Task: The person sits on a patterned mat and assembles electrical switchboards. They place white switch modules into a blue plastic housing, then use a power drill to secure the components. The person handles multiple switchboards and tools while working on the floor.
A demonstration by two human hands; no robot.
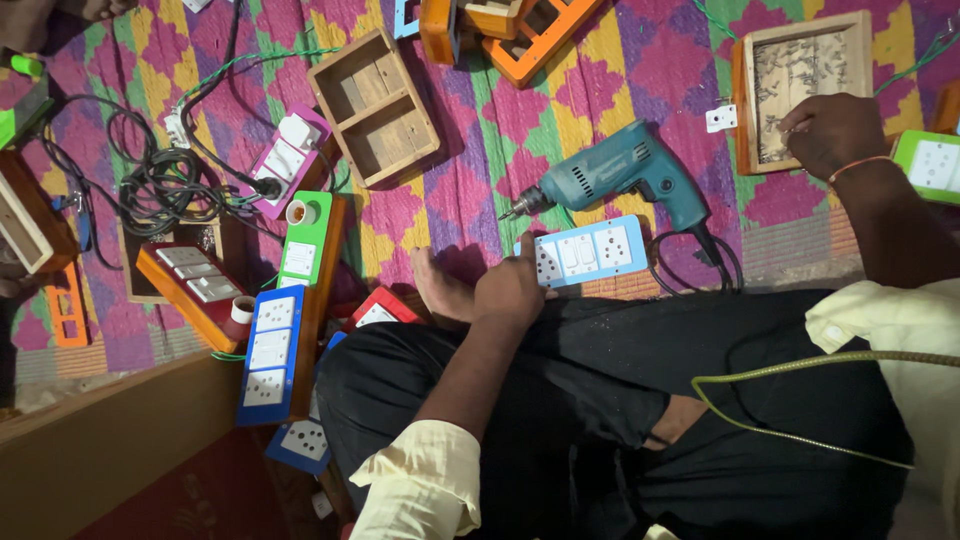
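1. Left hand [510, 290]: fingers curled down on the near edge of a light-blue switch plate [585, 251], holding it against the patterned mat [470, 170].
2. Right hand [832, 133]: fingers bunched narrow inside a wooden tray of small screws [800, 85]; whether anything is pinched cannot be told.
3. Between the hands, just beyond the plate: teal electric drill [625, 177], lying on its side.
4. Beside the left hand: bare foot [440, 285].
5. Beyond the right wrist: green switch plate [930, 165].

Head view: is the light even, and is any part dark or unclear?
Head view: light is uneven; the patterned mat and blue drill are bright and sharp, the lower left corner falls in deep shadow, the black trousers lose detail, and the edges bend slightly from the wide lens.
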